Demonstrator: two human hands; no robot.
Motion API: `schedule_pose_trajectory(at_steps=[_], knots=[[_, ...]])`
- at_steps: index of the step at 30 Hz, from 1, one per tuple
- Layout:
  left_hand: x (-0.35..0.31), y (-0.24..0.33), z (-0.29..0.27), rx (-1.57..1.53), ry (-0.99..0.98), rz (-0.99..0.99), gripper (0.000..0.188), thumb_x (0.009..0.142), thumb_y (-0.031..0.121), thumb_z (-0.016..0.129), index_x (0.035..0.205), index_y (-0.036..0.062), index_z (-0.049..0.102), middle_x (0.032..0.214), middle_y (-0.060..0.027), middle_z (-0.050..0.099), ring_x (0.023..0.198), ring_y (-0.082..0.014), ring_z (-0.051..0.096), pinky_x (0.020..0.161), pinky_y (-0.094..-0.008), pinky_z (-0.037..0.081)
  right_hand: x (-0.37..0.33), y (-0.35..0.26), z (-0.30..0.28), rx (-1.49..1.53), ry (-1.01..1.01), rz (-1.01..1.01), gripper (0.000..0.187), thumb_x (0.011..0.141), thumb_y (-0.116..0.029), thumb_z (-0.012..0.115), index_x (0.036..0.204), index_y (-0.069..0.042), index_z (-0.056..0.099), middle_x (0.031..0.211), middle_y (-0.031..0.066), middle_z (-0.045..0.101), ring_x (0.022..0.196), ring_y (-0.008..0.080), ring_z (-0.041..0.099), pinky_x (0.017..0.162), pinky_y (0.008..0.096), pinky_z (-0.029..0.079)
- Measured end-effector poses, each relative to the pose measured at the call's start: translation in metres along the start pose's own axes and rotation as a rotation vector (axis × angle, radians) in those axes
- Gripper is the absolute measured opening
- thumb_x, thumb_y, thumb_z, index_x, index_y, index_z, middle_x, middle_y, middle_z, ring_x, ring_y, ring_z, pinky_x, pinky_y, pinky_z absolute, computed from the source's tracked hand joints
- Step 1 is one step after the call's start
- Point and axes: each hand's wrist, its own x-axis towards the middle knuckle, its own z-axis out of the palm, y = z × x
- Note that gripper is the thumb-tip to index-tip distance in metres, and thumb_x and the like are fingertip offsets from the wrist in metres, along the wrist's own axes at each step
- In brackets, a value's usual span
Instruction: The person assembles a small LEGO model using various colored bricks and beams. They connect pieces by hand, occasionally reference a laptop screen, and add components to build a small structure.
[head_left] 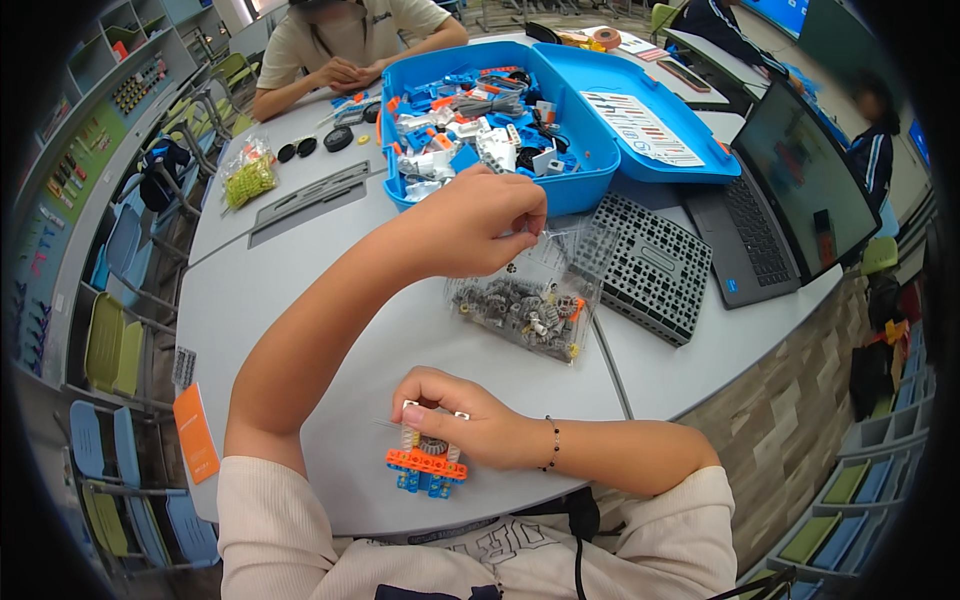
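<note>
In the head view, held a small model (428,466) in the right hand (458,415), near the close edge of the grey table (345,470), in front of the torso; could not tell whether resting on the tabletop or just over it. Gripped the model by its upper part, between thumb and curled fingers. Made out an orange perforated beam (425,462) across it, with blue pieces (425,486) below, white uprights above at both sides and a grey gear (433,446) between them. Lost part of the top behind the right hand. Had the left hand (490,222) raised at a clear container (515,325) of mostly grey gears, with fingers bent and fingertips drawn in near the transparent upper part; could not tell whether pinching anything. Saw beyond it an open blue tub (592,196), heaped with blue, white and orange parts, with part of its near wall blocked by the left hand. Found a dark grid block (655,265) right of the container, partly behind clear plastic, then an open laptop (755,245). Spotted, farther left, a grey slotted tray (310,205), a bag of yellow-green pieces (250,182), black wheels (338,138) and an orange booklet (195,432).
</note>
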Motion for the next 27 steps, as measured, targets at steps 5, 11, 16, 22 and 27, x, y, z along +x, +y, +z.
schedule_pose_trajectory(at_steps=[5, 11, 16, 22, 27], knots=[[-0.039, 0.017, 0.001, 0.189, 0.211, 0.143, 0.012, 0.075, 0.003, 0.062, 0.079, 0.0092, 0.051, 0.075, -0.003, 0.053, 0.068, -0.0196, 0.053, 0.071, -0.0326, 0.037, 0.0, 0.0, -0.001, -0.135, 0.001, -0.074, 0.022, 0.096, -0.025, 0.046, 0.095, -0.003, 0.052, 0.094, 0.0045, 0.05, 0.082, 0.0099, 0.049, 0.077, 0.0268, 0.042], [-0.089, 0.039, 0.019, 0.254, 0.322, 0.233, 0.013, 0.068, 0.005, 0.062, 0.079, 0.0081, 0.057, 0.072, -0.0018, 0.05, 0.061, -0.0202, 0.05, 0.057, -0.0307, 0.042, -0.005, -0.002, 0.002, -0.205, -0.079, -0.024, 0.025, 0.096, -0.026, 0.046, 0.095, -0.002, 0.054, 0.096, 0.0065, 0.052, 0.084, 0.0132, 0.05, 0.078, 0.027, 0.041], [-0.111, 0.043, 0.018, 0.023, 0.2, 0.207, 0.013, 0.072, 0.009, 0.066, 0.084, 0.0063, 0.063, 0.076, -0.0027, 0.058, 0.067, -0.02, 0.055, 0.058, -0.0315, 0.045, -0.008, 0.002, 0.009, -0.098, -0.243, 0.102, 0.031, 0.097, -0.03, 0.044, 0.096, -0.001, 0.054, 0.087, 0.0053, 0.053, 0.081, 0.0117, 0.05, 0.073, 0.0266, 0.043], [-0.113, 0.052, 0.02, 0.01, 0.214, 0.068, 0.029, 0.071, -0.003, 0.059, 0.099, 0.0037, 0.064, 0.085, -0.0083, 0.063, 0.074, -0.0243, 0.06, 0.061, -0.0338, 0.049, -0.008, 0.009, 0.009, -0.047, -0.197, 0.106, 0.031, 0.096, -0.031, 0.046, 0.098, -0.001, 0.053, 0.088, 0.0048, 0.054, 0.083, 0.0098, 0.05, 0.074, 0.0256, 0.043], [-0.104, 0.061, 0.018, 0.005, 0.161, -0.109, 0.05, 0.07, -0.005, 0.06, 0.119, 0.0015, 0.052, 0.112, -0.0142, 0.057, 0.086, -0.0305, 0.062, 0.072, -0.0358, 0.053, -0.009, 0.005, 0.008, -0.041, -0.182, 0.158, 0.032, 0.096, -0.031, 0.046, 0.103, -0.001, 0.052, 0.094, 0.0055, 0.055, 0.088, 0.0115, 0.051, 0.08, 0.028, 0.043]])
